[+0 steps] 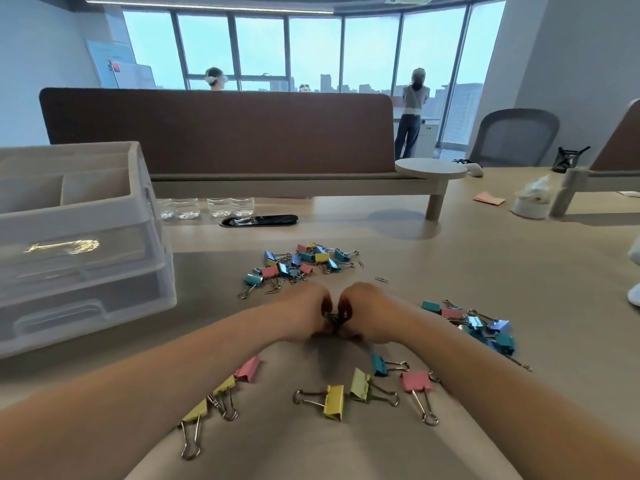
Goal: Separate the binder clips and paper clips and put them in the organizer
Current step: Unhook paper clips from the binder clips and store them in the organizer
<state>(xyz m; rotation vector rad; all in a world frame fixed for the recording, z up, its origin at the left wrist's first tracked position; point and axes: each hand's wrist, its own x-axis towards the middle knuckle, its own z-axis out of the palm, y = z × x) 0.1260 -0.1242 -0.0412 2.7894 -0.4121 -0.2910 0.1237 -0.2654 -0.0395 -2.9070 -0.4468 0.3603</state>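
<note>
The left hand (304, 311) and right hand (367, 313) meet over the worktop (450, 265), fingers of both curled round one silvery clip bunch (334, 318) (kind unclear). Seven loose binder clips (335, 400) lie nearer; two heaps, far pile (298, 265) and right pile (478, 329), sit apart. One organizer (86, 237) stands left.

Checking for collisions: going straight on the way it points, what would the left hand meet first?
The left hand would first meet the small bundle of silver metal clips it holds, then, probably, the right hand just beyond.
</note>
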